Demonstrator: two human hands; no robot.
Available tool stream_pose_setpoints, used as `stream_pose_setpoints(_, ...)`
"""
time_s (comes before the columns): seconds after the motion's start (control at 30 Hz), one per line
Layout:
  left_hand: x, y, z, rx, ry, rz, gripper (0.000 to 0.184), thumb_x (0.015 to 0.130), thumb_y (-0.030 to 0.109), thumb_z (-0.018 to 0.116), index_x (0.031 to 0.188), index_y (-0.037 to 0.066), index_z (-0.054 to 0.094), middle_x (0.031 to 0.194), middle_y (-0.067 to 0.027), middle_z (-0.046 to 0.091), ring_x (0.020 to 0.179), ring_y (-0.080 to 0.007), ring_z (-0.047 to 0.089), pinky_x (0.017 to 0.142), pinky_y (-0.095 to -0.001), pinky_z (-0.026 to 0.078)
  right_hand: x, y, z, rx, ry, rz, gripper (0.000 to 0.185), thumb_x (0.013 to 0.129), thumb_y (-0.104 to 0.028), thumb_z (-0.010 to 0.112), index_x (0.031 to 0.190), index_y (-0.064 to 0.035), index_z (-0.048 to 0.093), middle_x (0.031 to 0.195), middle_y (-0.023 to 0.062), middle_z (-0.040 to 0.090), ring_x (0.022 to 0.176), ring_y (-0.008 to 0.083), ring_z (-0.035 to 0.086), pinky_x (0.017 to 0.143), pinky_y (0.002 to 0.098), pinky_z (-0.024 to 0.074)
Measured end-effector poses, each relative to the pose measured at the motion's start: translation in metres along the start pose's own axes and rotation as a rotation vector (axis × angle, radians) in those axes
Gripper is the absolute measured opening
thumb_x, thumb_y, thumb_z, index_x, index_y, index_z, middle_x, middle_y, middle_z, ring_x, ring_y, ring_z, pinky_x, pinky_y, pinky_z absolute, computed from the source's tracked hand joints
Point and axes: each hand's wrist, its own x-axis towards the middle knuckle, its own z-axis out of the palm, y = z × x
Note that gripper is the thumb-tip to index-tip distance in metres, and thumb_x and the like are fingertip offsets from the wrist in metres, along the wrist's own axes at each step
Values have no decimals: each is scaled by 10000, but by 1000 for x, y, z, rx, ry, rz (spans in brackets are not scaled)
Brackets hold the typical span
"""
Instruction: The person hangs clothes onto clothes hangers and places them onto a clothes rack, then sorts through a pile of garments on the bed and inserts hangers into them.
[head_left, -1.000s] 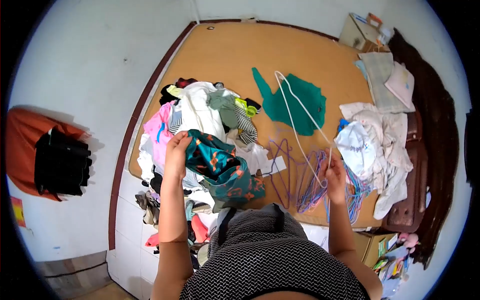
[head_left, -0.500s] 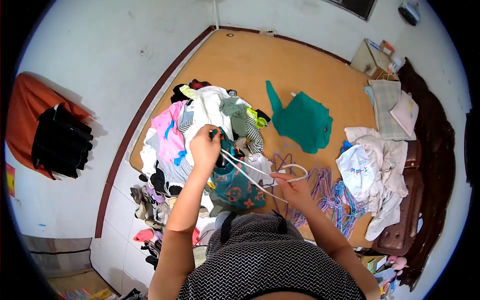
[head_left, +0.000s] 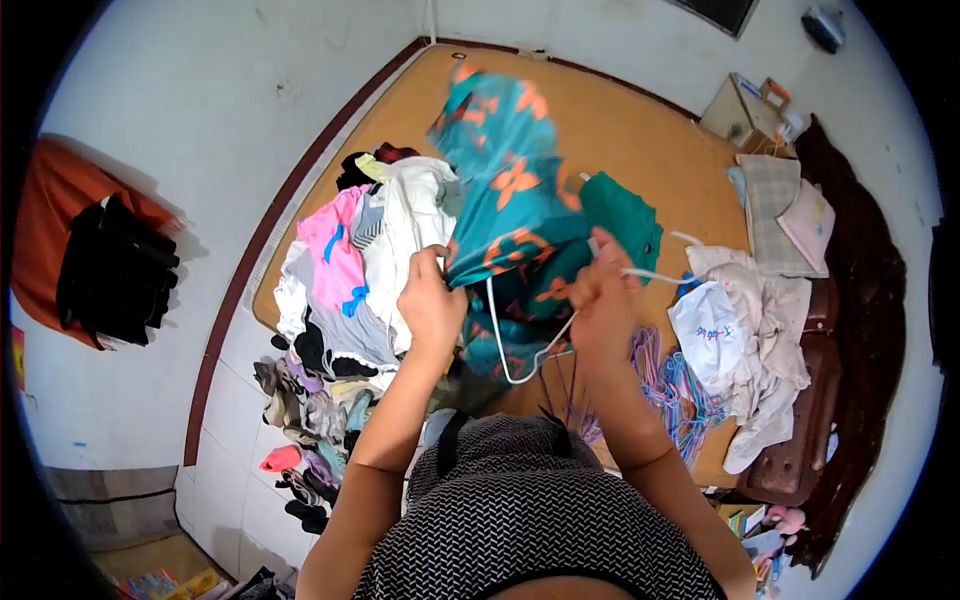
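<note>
A teal garment with orange flower shapes [head_left: 515, 185] is spread in the air between my hands, its upper part blurred by motion. My left hand [head_left: 432, 302] is closed on the garment's left edge. My right hand [head_left: 605, 290] grips a white clothes hanger [head_left: 506, 362] near its hook. One corner of the hanger hangs below the cloth, and the hook sticks out to the right. Whether my right fingers also pinch the fabric, I cannot tell. Behind the garment, a plain green garment [head_left: 625, 215] lies on the bed, partly covered from view.
A clothes pile [head_left: 405, 215] lies to the left on the bed [head_left: 600, 110]. Several coloured hangers [head_left: 680, 395] sit at right, beside pale crumpled fabric [head_left: 765, 330]. Shoes [head_left: 310, 410] crowd the floor at lower left. Dark clothing [head_left: 115, 275] hangs on the left wall.
The patterned garment has swung up and opened out from a hanging bunch. My right hand has risen with the hanger, and my left hand has moved slightly right and down.
</note>
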Motion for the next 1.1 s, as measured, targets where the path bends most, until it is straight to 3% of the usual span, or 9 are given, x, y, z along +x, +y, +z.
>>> stream_pose_setpoints(0.17,-53,-28,32,14,-264,-111,338,667,56,605,977,83,473,928,-168,557,749,-394,583,634,-473,466,32,-21,-1,137,33,-188,340,947,-206,483,1160,58,510,525,-51,290,431,34,237,391,229,187)
stream_pose_setpoints(0.4,-81,-15,35,-240,-549,-195,248,688,62,580,925,40,510,853,-187,590,774,-389,588,690,-452,464,59,12,-13,23,145,-333,272,936,-149,480,1102,43,579,545,-49,340,433,39,273,397,240,233)
stream_pose_setpoints(0.47,-78,-21,32,-299,-593,-221,231,691,59,573,914,35,518,822,-190,600,767,-381,594,693,-439,464,60,41,-37,-790,46,-573,252,928,-127,478,1064,29,622,578,-26,423,451,71,352,473,266,369)
stream_pose_setpoints(0.53,-63,-27,24,-397,-547,-404,220,698,61,577,910,39,525,769,-170,586,737,-346,608,680,-428,464,59,42,-45,-955,-131,-482,246,921,-154,508,1037,17,640,653,19,554,537,114,472,626,311,455)
stream_pose_setpoints(0.6,-59,-34,23,-185,-362,-307,485,704,64,678,1140,83,466,957,-125,558,714,-254,604,643,-351,478,44,16,-46,-956,-422,114,245,907,-181,543,1009,16,647,702,67,606,632,122,524,710,311,461)
stream_pose_setpoints(0.73,-24,-17,2,24,-120,152,788,671,142,749,1348,141,346,1326,-130,384,977,-336,565,728,-396,502,36,-30,-41,-1075,-695,124,225,891,-183,567,1006,-12,656,840,87,675,750,118,596,699,276,461)
stream_pose_setpoints(0.87,-7,-55,15,31,-365,50,281,710,137,684,986,101,642,886,-89,640,793,-278,623,657,-362,497,34,-66,-54,-1028,-723,225,228,879,-168,582,1028,-9,649,874,61,681,780,107,603,712,242,459)
stream_pose_setpoints(0.93,-2,-64,16,13,-234,80,107,732,152,669,814,84,671,729,-79,629,673,-280,619,607,-363,486,41,-76,-70,-986,-727,249,234,880,-157,584,1046,-1,641,862,60,677,780,116,604,689,242,463)
stream_pose_setpoints(1.1,-27,-100,43,34,-599,-7,323,694,157,712,1003,100,633,997,-107,613,839,-330,611,703,-411,489,79,-48,-126,-1326,-398,356,202,859,-143,610,988,9,647,792,89,661,737,147,612,635,270,471)
